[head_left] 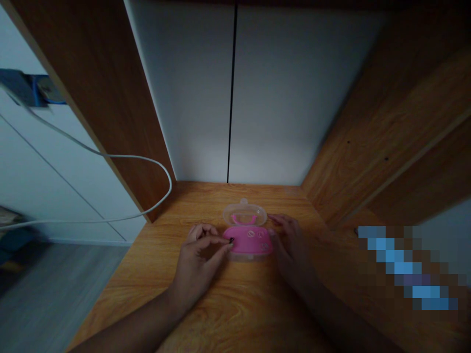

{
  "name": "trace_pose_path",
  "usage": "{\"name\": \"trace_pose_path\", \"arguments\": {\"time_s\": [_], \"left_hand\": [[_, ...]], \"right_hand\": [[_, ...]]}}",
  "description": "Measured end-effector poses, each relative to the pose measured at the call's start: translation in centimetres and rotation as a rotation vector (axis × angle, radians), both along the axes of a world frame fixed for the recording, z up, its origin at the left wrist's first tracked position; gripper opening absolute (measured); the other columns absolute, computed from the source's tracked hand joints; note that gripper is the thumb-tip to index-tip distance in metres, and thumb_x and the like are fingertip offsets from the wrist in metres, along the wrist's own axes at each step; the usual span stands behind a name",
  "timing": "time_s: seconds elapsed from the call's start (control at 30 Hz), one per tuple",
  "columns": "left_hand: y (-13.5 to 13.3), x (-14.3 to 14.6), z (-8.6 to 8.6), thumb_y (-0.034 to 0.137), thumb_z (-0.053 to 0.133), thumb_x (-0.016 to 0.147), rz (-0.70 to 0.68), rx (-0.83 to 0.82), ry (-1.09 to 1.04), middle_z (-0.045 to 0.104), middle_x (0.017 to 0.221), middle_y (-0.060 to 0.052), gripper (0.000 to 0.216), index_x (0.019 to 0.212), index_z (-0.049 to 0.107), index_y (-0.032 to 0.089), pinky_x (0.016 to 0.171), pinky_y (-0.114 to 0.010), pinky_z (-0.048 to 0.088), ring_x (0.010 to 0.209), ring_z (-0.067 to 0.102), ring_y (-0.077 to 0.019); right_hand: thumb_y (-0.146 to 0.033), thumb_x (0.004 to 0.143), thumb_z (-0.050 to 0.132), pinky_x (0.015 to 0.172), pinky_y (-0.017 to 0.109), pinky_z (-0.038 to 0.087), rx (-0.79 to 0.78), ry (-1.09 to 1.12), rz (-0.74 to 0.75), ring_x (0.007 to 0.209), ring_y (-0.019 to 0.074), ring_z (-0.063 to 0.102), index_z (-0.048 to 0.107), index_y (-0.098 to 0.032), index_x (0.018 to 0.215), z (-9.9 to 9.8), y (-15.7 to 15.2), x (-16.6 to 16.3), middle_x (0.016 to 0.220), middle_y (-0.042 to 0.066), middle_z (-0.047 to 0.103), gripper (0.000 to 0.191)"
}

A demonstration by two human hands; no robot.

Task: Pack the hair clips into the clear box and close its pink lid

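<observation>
A small plastic case lies on the wooden desktop with its clear lid raised at the back. Inside the case is a bright pink panel with pale raised marks. My left hand is at the case's left side, thumb and forefinger pinching a small dark piece over the pink panel; its kind is too small to tell. On the other side, my right hand has its fingers apart, the thumb at the case's right edge and the forefinger beside the lid.
A white cable loops in from the left, over the wooden side panel. White panels close off the back of the wooden desktop, and a wooden wall stands to the right. A pixelated blue patch covers something at right.
</observation>
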State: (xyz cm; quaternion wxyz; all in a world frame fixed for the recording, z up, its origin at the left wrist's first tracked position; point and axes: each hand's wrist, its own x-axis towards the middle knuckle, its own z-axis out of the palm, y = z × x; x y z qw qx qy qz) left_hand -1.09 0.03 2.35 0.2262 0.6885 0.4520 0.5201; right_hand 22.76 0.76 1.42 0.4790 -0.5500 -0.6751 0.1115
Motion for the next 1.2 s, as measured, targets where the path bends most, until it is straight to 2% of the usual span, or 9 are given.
{"name": "trace_pose_path", "arguments": {"time_s": [0.1, 0.17, 0.43, 0.6, 0.77, 0.93, 1.03, 1.13, 1.2], "left_hand": [[0.5, -0.1, -0.4, 0.027, 0.076, 0.080, 0.020, -0.037, 0.029, 0.058, 0.095, -0.005, 0.003, 0.079, 0.078, 0.025, 0.083, -0.036, 0.048, 0.094, 0.057, -0.0219], [0.6, 0.0, -0.5, 0.028, 0.076, 0.080, 0.028, -0.052, 0.050, 0.058, 0.099, -0.006, 0.004, 0.079, 0.078, 0.025, 0.087, -0.039, 0.047, 0.098, 0.056, -0.0230], [0.7, 0.0, -0.7, 0.027, 0.073, 0.082, 0.063, -0.081, 0.107, 0.058, 0.108, -0.007, 0.007, 0.082, 0.080, 0.028, 0.096, -0.048, 0.045, 0.108, 0.054, -0.0268], [0.9, 0.0, -0.6, 0.029, 0.072, 0.084, 0.035, -0.079, 0.066, 0.058, 0.110, -0.007, 0.008, 0.087, 0.079, 0.026, 0.097, -0.048, 0.046, 0.109, 0.054, -0.0266], [0.6, 0.1, -0.5, 0.029, 0.070, 0.085, -0.033, -0.099, -0.001, 0.060, 0.110, -0.008, 0.020, 0.103, 0.065, 0.020, 0.096, -0.045, 0.048, 0.106, 0.059, -0.0244], [0.2, 0.5, -1.7, 0.030, 0.088, 0.065, -0.057, -0.166, 0.007, 0.058, 0.123, -0.012, 0.076, 0.126, 0.043, 0.022, 0.100, -0.052, 0.046, 0.115, 0.058, -0.0307], [0.2, 0.7, -1.9, 0.025, 0.083, 0.071, -0.127, -0.209, -0.003, 0.058, 0.125, -0.013, 0.079, 0.133, 0.033, 0.023, 0.104, -0.054, 0.043, 0.118, 0.058, -0.0290], [0.3, 0.9, -1.7, 0.019, 0.077, 0.076, -0.194, -0.219, -0.055, 0.060, 0.125, -0.012, 0.073, 0.133, 0.031, 0.023, 0.104, -0.051, 0.044, 0.117, 0.060, -0.0261], [0.4, 1.0, -1.6, 0.017, 0.077, 0.076, -0.197, -0.213, -0.081, 0.060, 0.125, -0.012, 0.074, 0.133, 0.030, 0.023, 0.104, -0.051, 0.044, 0.116, 0.061, -0.0258]], "right_hand": [[-0.043, 0.098, 0.048, 0.103, 0.052, 0.046, -0.139, 0.094, 0.112, 0.119, 0.0283, 0.056, 0.052, -0.025, 0.132, -0.8, 0.5, -0.1, 0.129, 0.012, 0.057, 0.039], [-0.044, 0.098, 0.048, 0.106, 0.051, 0.045, -0.169, 0.101, 0.180, 0.122, 0.0277, 0.056, 0.051, -0.026, 0.134, -0.8, 0.4, -0.3, 0.132, 0.011, 0.058, 0.040], [-0.041, 0.099, 0.049, 0.108, 0.052, 0.043, -0.178, 0.049, 0.254, 0.124, 0.0275, 0.056, 0.056, -0.022, 0.132, 0.1, -0.2, -0.7, 0.134, 0.013, 0.059, 0.039], [-0.040, 0.097, 0.051, 0.107, 0.052, 0.045, -0.175, 0.033, 0.272, 0.124, 0.0283, 0.057, 0.056, -0.022, 0.130, 0.2, -0.2, -0.7, 0.135, 0.013, 0.060, 0.038], [-0.039, 0.096, 0.055, 0.106, 0.051, 0.046, -0.183, 0.092, 0.305, 0.124, 0.0278, 0.058, 0.051, -0.022, 0.135, -0.2, -0.2, -0.5, 0.136, 0.013, 0.059, 0.042], [-0.038, 0.086, 0.070, 0.105, 0.050, 0.047, -0.173, 0.183, 0.386, 0.125, 0.0294, 0.056, 0.038, -0.023, 0.144, 0.1, -0.4, -0.9, 0.141, 0.015, 0.053, 0.068], [-0.034, 0.080, 0.077, 0.103, 0.048, 0.049, -0.194, 0.209, 0.474, 0.126, 0.0300, 0.056, 0.025, -0.024, 0.151, 0.4, -0.7, -1.2, 0.143, 0.017, 0.050, 0.089], [-0.027, 0.072, 0.082, 0.104, 0.052, 0.047, -0.228, 0.162, 0.423, 0.127, 0.0316, 0.055, 0.010, -0.024, 0.155, 0.3, -0.8, -1.3, 0.143, 0.018, 0.050, 0.110], [-0.023, 0.071, 0.081, 0.103, 0.053, 0.047, -0.248, 0.147, 0.379, 0.125, 0.0316, 0.056, 0.004, -0.023, 0.156, 0.0, -0.9, -1.3, 0.140, 0.019, 0.052, 0.115]]}}
